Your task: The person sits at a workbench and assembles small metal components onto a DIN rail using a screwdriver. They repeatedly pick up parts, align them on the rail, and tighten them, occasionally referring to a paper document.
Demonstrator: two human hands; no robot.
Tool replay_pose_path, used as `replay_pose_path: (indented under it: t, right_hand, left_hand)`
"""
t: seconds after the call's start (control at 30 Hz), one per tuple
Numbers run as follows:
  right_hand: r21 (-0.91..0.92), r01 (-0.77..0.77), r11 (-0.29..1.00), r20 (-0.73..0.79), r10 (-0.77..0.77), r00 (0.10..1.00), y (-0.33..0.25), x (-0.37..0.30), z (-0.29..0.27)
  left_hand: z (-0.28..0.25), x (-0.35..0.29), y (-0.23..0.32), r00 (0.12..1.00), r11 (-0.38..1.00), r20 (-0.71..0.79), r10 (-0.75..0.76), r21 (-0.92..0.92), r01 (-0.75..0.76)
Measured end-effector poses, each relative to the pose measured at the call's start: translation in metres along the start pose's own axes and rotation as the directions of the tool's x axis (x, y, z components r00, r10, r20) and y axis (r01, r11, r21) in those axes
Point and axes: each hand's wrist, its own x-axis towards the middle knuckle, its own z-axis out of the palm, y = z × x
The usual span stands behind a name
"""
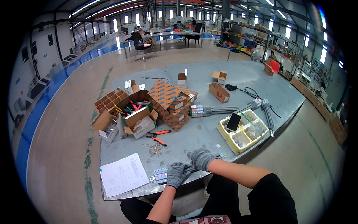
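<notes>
At the table's near edge lies a metal rail assembly, with a block of blue-and-white circuit breakers (160, 176) at its left end. My left hand (176, 174), in a grey knit glove, is closed over the rail just right of the breakers. My right hand (201, 159), gloved alike, is curled above the rail's middle; what its fingers hold, if anything, is hidden. The rail's grey far end (220, 156) shows beyond my right wrist. Left of the breakers lies a printed drawing (124, 174). Loose small metal pins (155, 149) are heaped farther back.
Orange-handled pliers (160, 142) lie behind the pins. Open cardboard boxes (140, 121) and an orange patterned carton (164, 94) crowd the back left. A foam tray (243, 130) bears a phone (233, 122) at right. More breakers on rails (203, 111) lie behind.
</notes>
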Motion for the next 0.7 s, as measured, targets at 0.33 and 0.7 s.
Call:
replay_pose_path:
  t: [0.33, 0.7]
  right_hand:
    - [0.028, 0.108, 0.994, 0.021, -0.108, 0.994, 0.015, -0.002, 0.0]
    - [0.07, 0.268, 0.961, -0.184, -0.252, 0.95, 0.058, 0.006, 0.042]
  left_hand:
    - [0.007, -0.001, -0.001, 0.999, 1.0, -0.031, 0.02, 0.003, -0.02]
    - [0.002, 0.005, 0.004, 0.996, 0.999, 0.085, -0.01, -0.029, 0.012]
